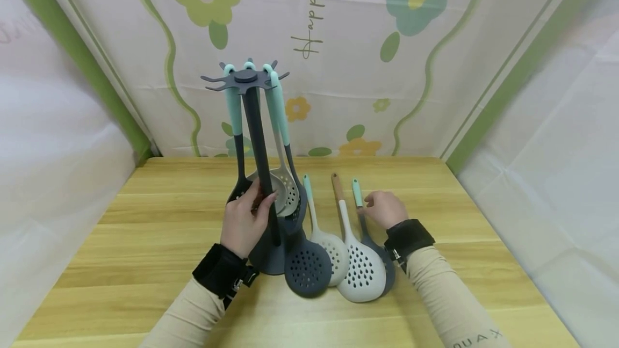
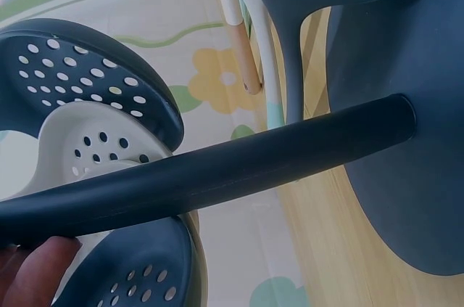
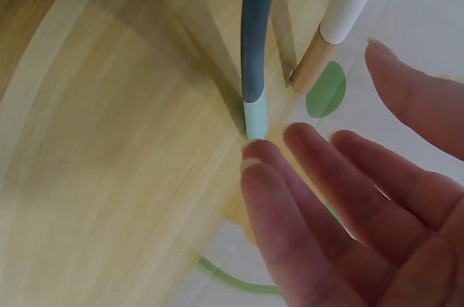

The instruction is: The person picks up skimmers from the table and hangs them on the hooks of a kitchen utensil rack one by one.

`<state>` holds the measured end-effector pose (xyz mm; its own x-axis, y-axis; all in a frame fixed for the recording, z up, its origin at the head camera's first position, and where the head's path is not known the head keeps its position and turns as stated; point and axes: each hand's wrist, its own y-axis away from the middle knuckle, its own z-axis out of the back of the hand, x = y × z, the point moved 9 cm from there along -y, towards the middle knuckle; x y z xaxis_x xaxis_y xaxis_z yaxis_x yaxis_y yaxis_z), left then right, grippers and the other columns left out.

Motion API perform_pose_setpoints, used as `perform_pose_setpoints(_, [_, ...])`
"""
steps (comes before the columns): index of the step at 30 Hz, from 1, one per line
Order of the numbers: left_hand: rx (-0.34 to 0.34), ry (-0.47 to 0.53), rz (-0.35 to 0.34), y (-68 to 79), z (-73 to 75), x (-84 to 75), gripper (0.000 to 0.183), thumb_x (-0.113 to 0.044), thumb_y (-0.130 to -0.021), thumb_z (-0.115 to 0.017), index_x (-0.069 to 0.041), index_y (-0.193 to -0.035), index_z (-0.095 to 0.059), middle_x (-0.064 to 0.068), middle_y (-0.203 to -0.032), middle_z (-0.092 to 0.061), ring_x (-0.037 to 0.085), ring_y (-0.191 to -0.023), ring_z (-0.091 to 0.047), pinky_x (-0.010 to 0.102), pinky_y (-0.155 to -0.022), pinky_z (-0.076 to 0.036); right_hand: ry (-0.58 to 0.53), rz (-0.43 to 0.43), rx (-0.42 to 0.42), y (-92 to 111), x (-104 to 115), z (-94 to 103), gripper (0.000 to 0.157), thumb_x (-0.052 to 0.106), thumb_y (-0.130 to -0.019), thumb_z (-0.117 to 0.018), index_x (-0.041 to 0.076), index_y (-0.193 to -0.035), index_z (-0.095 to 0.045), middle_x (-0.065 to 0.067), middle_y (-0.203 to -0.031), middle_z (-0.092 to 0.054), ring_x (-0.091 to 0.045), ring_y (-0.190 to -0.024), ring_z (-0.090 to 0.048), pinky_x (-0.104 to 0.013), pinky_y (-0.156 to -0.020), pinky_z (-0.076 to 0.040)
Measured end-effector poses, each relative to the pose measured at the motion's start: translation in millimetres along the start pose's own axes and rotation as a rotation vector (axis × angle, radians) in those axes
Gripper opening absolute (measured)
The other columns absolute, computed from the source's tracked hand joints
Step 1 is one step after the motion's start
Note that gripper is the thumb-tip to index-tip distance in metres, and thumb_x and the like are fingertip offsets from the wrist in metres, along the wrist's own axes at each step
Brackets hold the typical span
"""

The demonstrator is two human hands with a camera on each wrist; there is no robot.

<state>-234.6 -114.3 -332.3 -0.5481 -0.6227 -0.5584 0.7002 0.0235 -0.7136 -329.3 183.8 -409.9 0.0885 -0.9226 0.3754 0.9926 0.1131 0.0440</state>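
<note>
My left hand grips the dark post of a utensil stand, low on the post. From the stand's top hooks hang several kitchen utensils by mint handles, among them a pale slotted spoon and dark perforated ones. My right hand has its fingers extended and thumb apart, holding nothing. Its fingertips are right by the mint handle of a dark utensil lying at the right. That utensil's head is partly hidden under a white skimmer with a wooden-ended handle.
Left of the white skimmer lie a cream skimmer with a mint handle end and a dark round skimmer, overlapping near the stand's base. A flowered curtain rises behind the wooden table.
</note>
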Motion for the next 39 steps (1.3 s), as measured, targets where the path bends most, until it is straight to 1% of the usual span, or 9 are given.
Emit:
perform_pose_setpoints(8, [-0.004,0.0,-0.004,0.5,0.5,0.1,0.025,-0.008,-0.092,-0.07,0.001,-0.115,-0.065,0.011,-0.079,-0.07,0.017,-0.063,-0.066,0.032,-0.056,-0.057,0.017,-0.031,0.068,1,-5,-8.2,0.045,0.03,-0.086,-0.074,-0.003,-0.116,-0.069,-0.022,-0.118,-0.069,-0.035,-0.1,-0.068,-0.047,-0.08,-0.056])
perform_pose_setpoints(12, [-0.002,-0.001,-0.001,0.4,0.3,0.3,0.025,-0.007,-0.092,-0.07,0.001,-0.115,-0.065,0.011,-0.079,-0.071,0.017,-0.064,-0.067,0.033,-0.056,-0.057,0.029,-0.034,0.103,2,-5,-12.3,0.044,0.029,-0.085,-0.076,-0.004,-0.114,-0.069,-0.022,-0.114,-0.07,-0.031,-0.091,-0.068,-0.044,-0.073,-0.056])
perform_pose_setpoints(14, [0.0,-0.001,0.004,0.2,0.2,0.5,0.025,-0.008,-0.092,-0.07,0.0,-0.115,-0.065,0.011,-0.079,-0.071,0.017,-0.064,-0.067,0.033,-0.057,-0.058,0.028,-0.036,0.123,2,-5,-14.8,0.043,0.028,-0.085,-0.076,-0.004,-0.112,-0.07,-0.02,-0.107,-0.071,-0.026,-0.081,-0.067,-0.038,-0.066,-0.055])
perform_pose_setpoints(17, [0.002,-0.002,0.008,-0.4,-0.4,0.8,0.025,-0.008,-0.092,-0.07,0.0,-0.115,-0.065,0.011,-0.079,-0.07,0.017,-0.064,-0.067,0.034,-0.058,-0.058,0.023,-0.037,0.15,2,-6,-18.9,0.033,0.027,-0.085,-0.076,-0.002,-0.1,-0.072,-0.012,-0.086,-0.071,-0.019,-0.066,-0.062,-0.03,-0.055,-0.049])
perform_pose_setpoints(20, [0.001,-0.002,0.009,-0.7,-0.6,1.0,0.025,-0.008,-0.092,-0.07,0.0,-0.114,-0.065,0.01,-0.078,-0.07,0.016,-0.064,-0.066,0.034,-0.057,-0.058,0.01,-0.04,0.168,2,-8,-23.3,0.024,0.026,-0.086,-0.075,0.003,-0.082,-0.07,-0.003,-0.064,-0.061,-0.014,-0.053,-0.054,-0.025,-0.047,-0.042])
perform_pose_setpoints(23, [-0.002,-0.005,0.007,-0.8,-0.2,0.7,0.025,-0.008,-0.091,-0.071,0.0,-0.114,-0.065,0.01,-0.077,-0.069,0.016,-0.062,-0.065,0.033,-0.056,-0.057,0.002,-0.038,0.177,1,-8,-26.8,0.027,0.025,-0.086,-0.075,0.007,-0.07,-0.064,0.002,-0.054,-0.051,-0.012,-0.047,-0.049,-0.023,-0.044,-0.037])
perform_pose_setpoints(26, [-0.003,-0.006,0.005,-0.6,0.0,0.6,0.025,-0.008,-0.091,-0.071,0.0,-0.115,-0.065,0.01,-0.076,-0.069,0.015,-0.061,-0.064,0.032,-0.056,-0.056,-0.004,-0.04,0.197,1,-8,-29.7,0.028,0.023,-0.086,-0.075,0.007,-0.068,-0.062,0.002,-0.052,-0.05,-0.011,-0.045,-0.048,-0.022,-0.043,-0.036])
perform_pose_setpoints(33, [-0.006,-0.002,0.0,-0.1,0.3,-0.5,0.024,-0.007,-0.092,-0.07,0.0,-0.114,-0.065,0.011,-0.077,-0.07,0.017,-0.063,-0.066,0.034,-0.057,-0.058,-0.015,-0.066,0.245,2,-8,-35.1,0.024,0.02,-0.086,-0.076,0.004,-0.071,-0.064,-0.004,-0.056,-0.06,-0.015,-0.047,-0.057,-0.022,-0.042,-0.039])
perform_pose_setpoints(39, [-0.007,0.0,-0.003,-0.2,0.1,-0.8,0.025,-0.008,-0.091,-0.07,0.0,-0.115,-0.065,0.011,-0.078,-0.071,0.017,-0.063,-0.067,0.034,-0.056,-0.058,-0.022,-0.067,0.267,1,-9,-38.1,0.024,0.018,-0.086,-0.076,0.004,-0.07,-0.065,-0.003,-0.056,-0.061,-0.013,-0.045,-0.057,-0.02,-0.042,-0.041])
